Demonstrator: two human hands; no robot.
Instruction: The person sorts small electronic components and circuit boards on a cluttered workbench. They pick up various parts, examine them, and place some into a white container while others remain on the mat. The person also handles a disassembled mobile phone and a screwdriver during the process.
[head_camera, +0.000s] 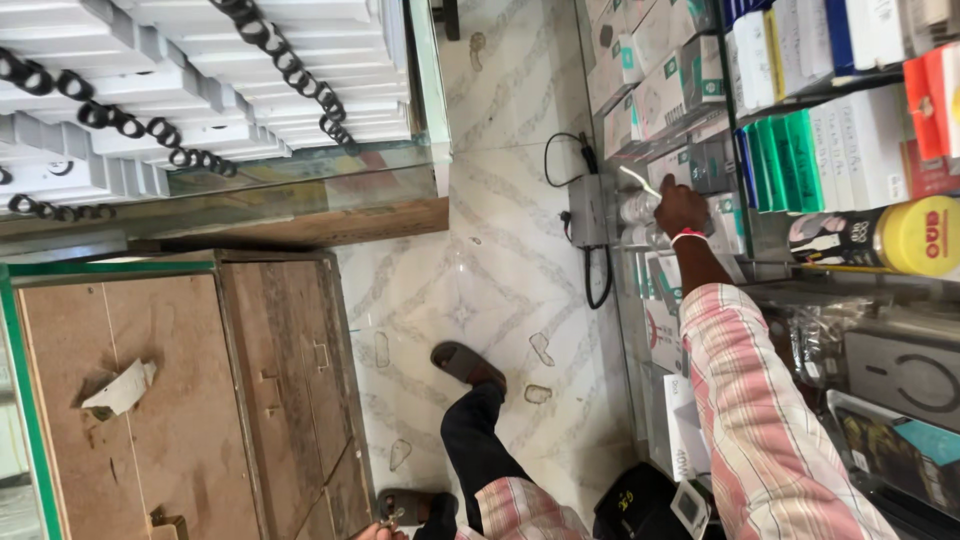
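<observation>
The right hand (681, 207) reaches down to a low shelf (640, 300) of boxed goods, its grip closed on a pale, clear-wrapped roll (634, 207) at the shelf's front edge, beside a grey box (588, 211) with black cables. The left hand (372, 531) shows only at the bottom edge near a sandalled foot (410, 505); its grip cannot be told.
</observation>
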